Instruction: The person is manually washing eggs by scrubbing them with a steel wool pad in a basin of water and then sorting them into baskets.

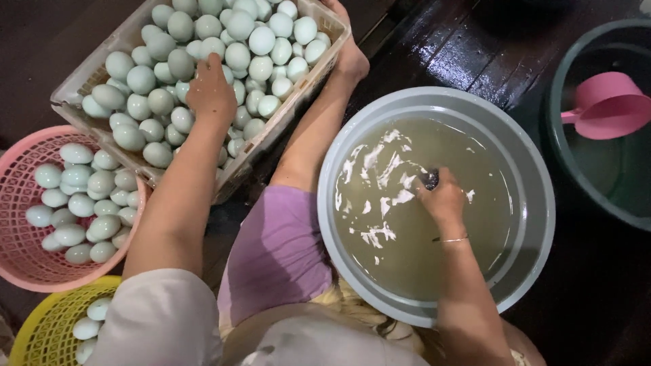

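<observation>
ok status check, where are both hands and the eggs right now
Left hand down on eggs in the crate. Right hand dipped in the grey basin of cloudy water, grip unclear. Nothing blocking either hand.

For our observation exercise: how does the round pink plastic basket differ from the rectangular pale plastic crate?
The round pink plastic basket is curved; the rectangular pale plastic crate has straight sides. The basket holds a shallow layer of pale blue-green eggs; the crate is heaped. The left hand rests on the crate's eggs; no hand touches the basket. Both are perforated and hold similar eggs.
</observation>
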